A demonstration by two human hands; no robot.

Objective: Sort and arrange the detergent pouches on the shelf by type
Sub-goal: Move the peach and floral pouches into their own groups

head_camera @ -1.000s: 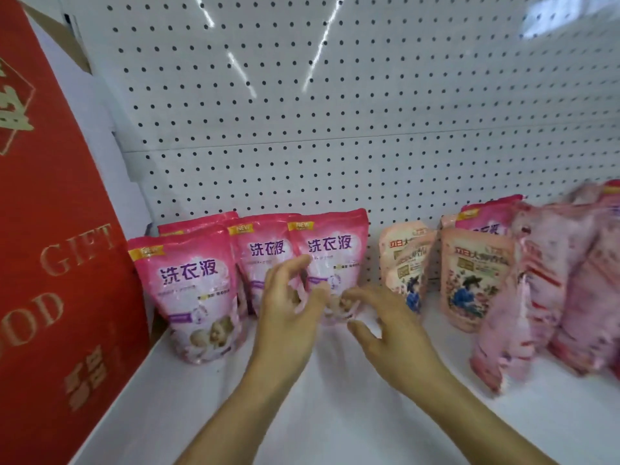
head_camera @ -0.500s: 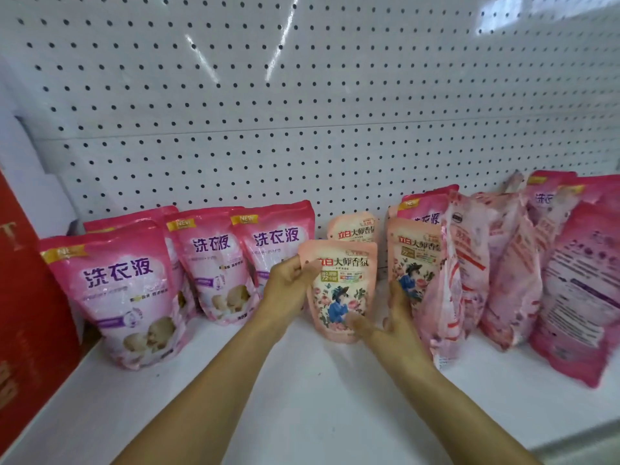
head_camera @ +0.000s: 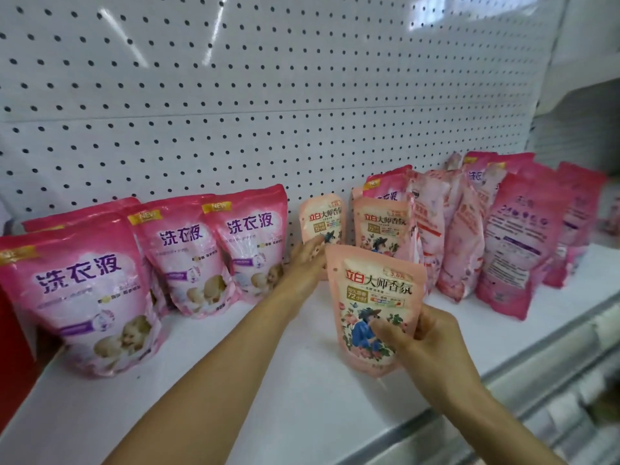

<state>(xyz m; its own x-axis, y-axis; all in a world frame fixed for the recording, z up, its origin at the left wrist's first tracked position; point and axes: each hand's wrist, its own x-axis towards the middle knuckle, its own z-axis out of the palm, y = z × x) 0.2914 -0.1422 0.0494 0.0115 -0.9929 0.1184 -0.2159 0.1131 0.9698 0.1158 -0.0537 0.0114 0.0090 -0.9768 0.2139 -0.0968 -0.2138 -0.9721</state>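
My right hand (head_camera: 424, 344) grips a peach floral pouch (head_camera: 372, 297) by its lower right side and holds it upright over the front of the white shelf (head_camera: 302, 397). My left hand (head_camera: 307, 260) reaches behind it, fingers spread, and touches the base of a second peach pouch (head_camera: 322, 218) that stands against the pegboard. A third peach pouch (head_camera: 382, 226) stands just right of that. Three deep pink pouches (head_camera: 186, 253) with purple lettering stand in a row on the left, with more behind.
A jumbled group of pink pouches (head_camera: 510, 236), some turned backwards or sideways, fills the shelf's right part. The white pegboard (head_camera: 268, 95) forms the back wall. A red box edge (head_camera: 13, 380) borders the left. Lower shelving (head_camera: 570, 397) shows at bottom right.
My right hand has taken the peach pouch and pulled it forward and to the right. My left hand let go of it and moved back to the pouch behind. The view shifted right.
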